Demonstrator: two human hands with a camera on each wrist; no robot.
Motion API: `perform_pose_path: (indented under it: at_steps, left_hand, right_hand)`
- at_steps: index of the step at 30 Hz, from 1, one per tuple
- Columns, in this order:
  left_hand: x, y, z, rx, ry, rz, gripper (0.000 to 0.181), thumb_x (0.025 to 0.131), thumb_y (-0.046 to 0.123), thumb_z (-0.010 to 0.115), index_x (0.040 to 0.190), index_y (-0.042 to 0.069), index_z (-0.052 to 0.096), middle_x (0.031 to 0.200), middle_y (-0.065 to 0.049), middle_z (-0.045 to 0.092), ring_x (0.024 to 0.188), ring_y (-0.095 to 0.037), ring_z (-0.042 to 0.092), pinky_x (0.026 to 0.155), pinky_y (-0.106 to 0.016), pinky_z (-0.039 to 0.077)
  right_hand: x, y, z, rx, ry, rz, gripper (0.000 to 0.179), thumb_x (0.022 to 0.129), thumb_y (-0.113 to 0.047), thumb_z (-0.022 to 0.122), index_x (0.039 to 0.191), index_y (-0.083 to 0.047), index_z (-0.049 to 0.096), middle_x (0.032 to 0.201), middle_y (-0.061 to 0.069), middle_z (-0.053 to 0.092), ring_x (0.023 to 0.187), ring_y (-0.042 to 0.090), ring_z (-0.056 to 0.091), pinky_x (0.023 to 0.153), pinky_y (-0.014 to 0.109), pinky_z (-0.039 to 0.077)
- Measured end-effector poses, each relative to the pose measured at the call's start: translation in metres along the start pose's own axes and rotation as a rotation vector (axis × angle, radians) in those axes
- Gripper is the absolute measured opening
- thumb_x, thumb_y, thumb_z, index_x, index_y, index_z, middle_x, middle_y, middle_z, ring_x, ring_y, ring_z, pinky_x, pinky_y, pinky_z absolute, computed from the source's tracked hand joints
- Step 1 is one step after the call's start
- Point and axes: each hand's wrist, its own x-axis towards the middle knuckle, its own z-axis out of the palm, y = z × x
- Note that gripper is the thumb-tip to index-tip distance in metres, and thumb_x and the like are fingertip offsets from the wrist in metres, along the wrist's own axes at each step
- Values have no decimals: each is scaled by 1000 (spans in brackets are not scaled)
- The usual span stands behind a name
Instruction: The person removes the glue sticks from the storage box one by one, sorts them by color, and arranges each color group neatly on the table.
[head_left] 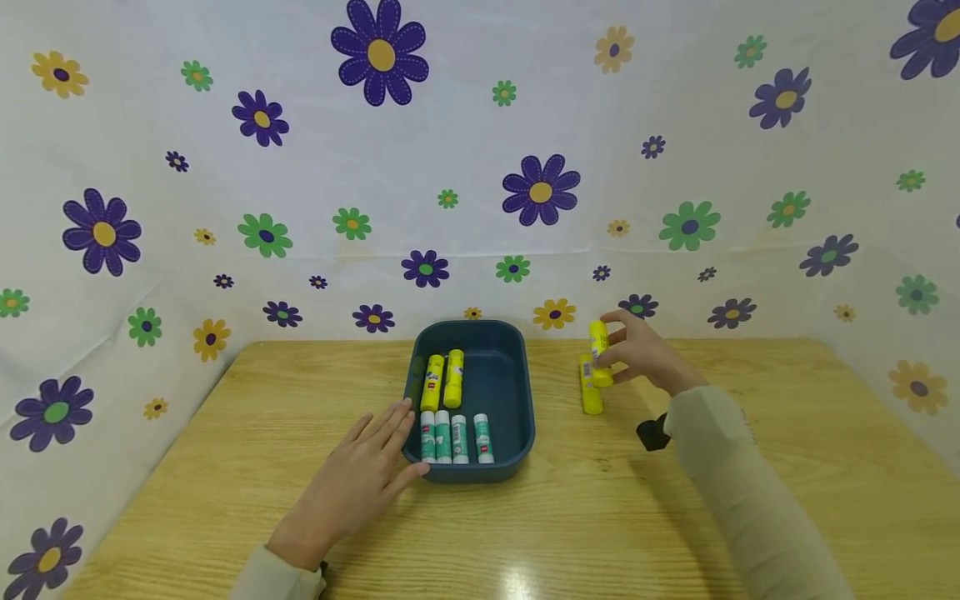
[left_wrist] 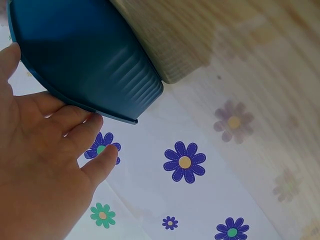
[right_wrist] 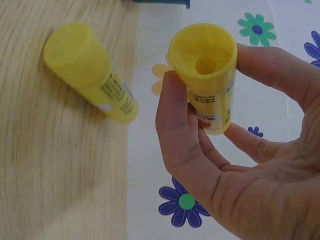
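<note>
A yellow glue stick [right_wrist: 212,102] is pinched between the thumb and fingers of my right hand [head_left: 641,350], lifted off the table. Just left of it, a second yellow glue stick [head_left: 591,398] lies on the wood. With fairly straight fingers, my left hand [head_left: 356,475] rests against the left rim of a dark blue tray [head_left: 495,473]; the left wrist view shows the fingertips [left_wrist: 92,120] touching that rim. Inside the tray, two yellow glue sticks [head_left: 432,383] lie in the far left part. Several white-and-green glue sticks [head_left: 460,439] are lined up along its near side.
The wooden table [head_left: 577,517] reaches back to a white cloth [head_left: 465,125] printed with flowers. A black band or device [head_left: 653,433] sits at my right wrist. The tray's right half shows bare bottom [head_left: 504,375].
</note>
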Motion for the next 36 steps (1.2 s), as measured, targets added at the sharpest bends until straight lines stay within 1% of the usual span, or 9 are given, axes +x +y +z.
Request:
perform_pose_path:
  at_steps: [8, 12, 16, 23, 27, 31, 36]
  left_hand:
    - [0, 0, 0, -8, 2, -1, 72, 104, 47, 53, 152, -5, 41, 162, -19, 32, 148, -36, 31, 119, -56, 25]
    - [-1, -1, 0, -1, -6, -4, 72, 104, 47, 52, 152, -5, 41, 162, -19, 32, 148, -35, 31, 120, -55, 25]
    - [-2, -1, -1, 0, -10, -2, 72, 104, 47, 52, 152, -5, 41, 161, -19, 32, 148, -35, 31, 119, -55, 25]
    - [-1, -1, -1, -2, -8, -2, 71, 104, 47, 52, 152, -5, 41, 161, -19, 32, 148, -35, 31, 119, -56, 25]
    - [-1, -1, -1, -4, -8, 1, 71, 104, 47, 52, 151, -5, 41, 161, -19, 32, 148, -36, 31, 119, -56, 26]
    - [0, -1, -1, -6, 0, 8, 71, 104, 47, 53, 151, -6, 42, 161, -20, 33, 148, -36, 32, 119, -56, 27]
    - [0, -1, -1, -2, 9, 13, 71, 104, 47, 54, 151, -6, 43, 160, -20, 34, 147, -36, 33, 118, -56, 27]
  right_hand:
    - [-4, 10, -9, -8, -3, 56, 83, 93, 1, 66, 158, 3, 13, 148, 39, 27, 126, 53, 46, 91, 53, 56]
    - [-3, 17, -9, -20, 6, 79, 83, 93, 1, 67, 157, 3, 14, 148, 39, 27, 126, 53, 45, 92, 52, 56]
    - [-2, 24, -8, -44, 14, 84, 83, 92, 0, 68, 156, 5, 16, 147, 40, 28, 125, 53, 46, 90, 52, 57]
    - [4, 40, -6, -85, 14, 115, 84, 90, -1, 71, 155, 5, 19, 146, 41, 30, 123, 53, 48, 91, 51, 57]
    - [5, 44, -3, -114, 18, 116, 84, 88, -2, 72, 154, 5, 21, 145, 41, 31, 120, 51, 50, 89, 49, 59]
    - [7, 47, -1, -116, 10, 106, 83, 87, 0, 71, 153, 7, 20, 143, 42, 32, 116, 50, 53, 84, 47, 60]
    - [9, 48, 1, -128, 2, 112, 83, 86, 2, 71, 152, 8, 20, 141, 42, 34, 114, 50, 55, 82, 47, 61]
